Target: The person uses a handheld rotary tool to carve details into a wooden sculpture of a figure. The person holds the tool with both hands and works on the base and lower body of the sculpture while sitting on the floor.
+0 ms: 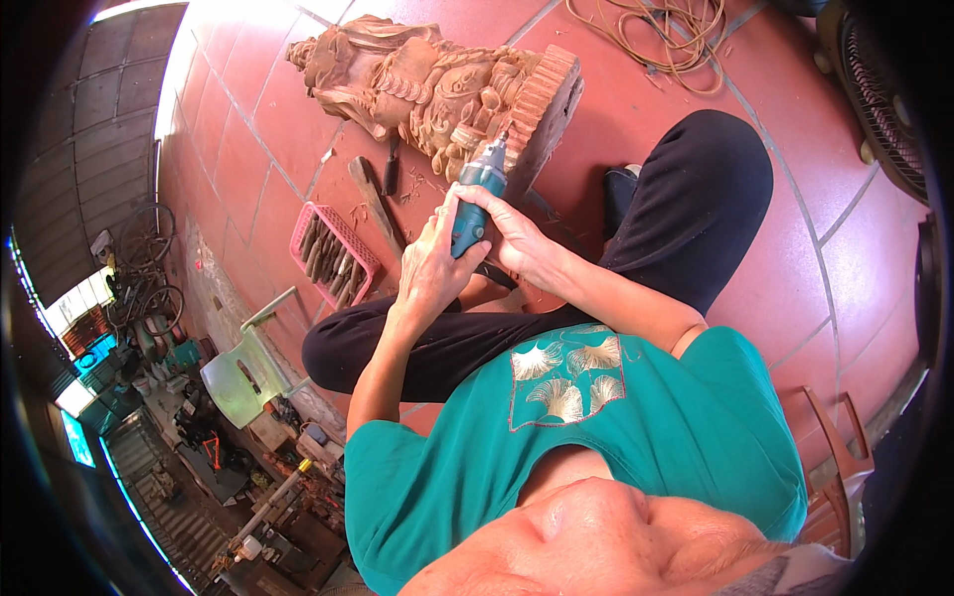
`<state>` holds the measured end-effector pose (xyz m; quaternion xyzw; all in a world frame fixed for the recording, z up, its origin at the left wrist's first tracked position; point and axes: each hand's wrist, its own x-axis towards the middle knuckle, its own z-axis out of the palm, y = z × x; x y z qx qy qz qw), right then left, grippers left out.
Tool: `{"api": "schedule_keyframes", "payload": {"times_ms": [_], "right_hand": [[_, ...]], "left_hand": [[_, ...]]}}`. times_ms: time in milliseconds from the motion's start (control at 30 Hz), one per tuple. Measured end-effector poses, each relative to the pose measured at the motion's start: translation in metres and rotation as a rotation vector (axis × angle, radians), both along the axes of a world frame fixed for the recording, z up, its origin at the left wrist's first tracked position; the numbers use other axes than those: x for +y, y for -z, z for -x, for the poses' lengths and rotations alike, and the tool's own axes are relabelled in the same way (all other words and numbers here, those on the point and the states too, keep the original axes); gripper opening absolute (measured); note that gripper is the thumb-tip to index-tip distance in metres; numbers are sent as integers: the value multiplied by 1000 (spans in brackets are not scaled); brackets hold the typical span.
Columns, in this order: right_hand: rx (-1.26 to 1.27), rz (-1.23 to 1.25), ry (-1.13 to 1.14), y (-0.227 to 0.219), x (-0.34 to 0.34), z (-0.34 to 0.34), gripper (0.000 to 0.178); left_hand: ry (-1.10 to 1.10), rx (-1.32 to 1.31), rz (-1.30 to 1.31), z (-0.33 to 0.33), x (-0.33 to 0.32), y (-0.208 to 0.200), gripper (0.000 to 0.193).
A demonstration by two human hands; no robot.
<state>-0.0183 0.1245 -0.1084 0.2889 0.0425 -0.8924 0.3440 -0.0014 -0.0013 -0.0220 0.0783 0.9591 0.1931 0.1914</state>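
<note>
A carved wooden statue (pixel 427 84) lies on its side on the floor, its ridged base toward the right. Both my hands are closed round a teal die grinder (pixel 482 179) with a grey nose. Its tip meets or nearly meets the lower carving beside the base; exact contact cannot be made out. My left hand (pixel 427 263) wraps the tool body from the left, fingers partly hidden. From the other side my right hand (pixel 512 233) grips it, its fingers along the body. Wood shavings lie around the statue.
A pink basket (pixel 303 223) of chisel-like handled tools stands left of my hands. Near it lie a wooden mallet-like stick (pixel 368 189) and a dark-handled tool (pixel 392 169). Coiled cord (pixel 686 45) lies at the far right, near a fan (pixel 874 99). My crossed legs flank the work.
</note>
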Motion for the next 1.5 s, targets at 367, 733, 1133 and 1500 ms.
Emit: {"api": "schedule_keyframes", "payload": {"times_ms": [367,733,1133,1500], "right_hand": [[6,-62,2,-5,5,-4,36],[18,-49,9,-7,9,-9,36],[24,1,22,4,5,-15,35],[-11,-41,43,-7,8,-12,33]], "left_hand": [[27,-24,-2,0,0,-1,83],[68,-39,0,0,1,-2,83],[68,-63,-35,0,1,-5,85],[91,-28,-50,0,-1,-2,84]]}}
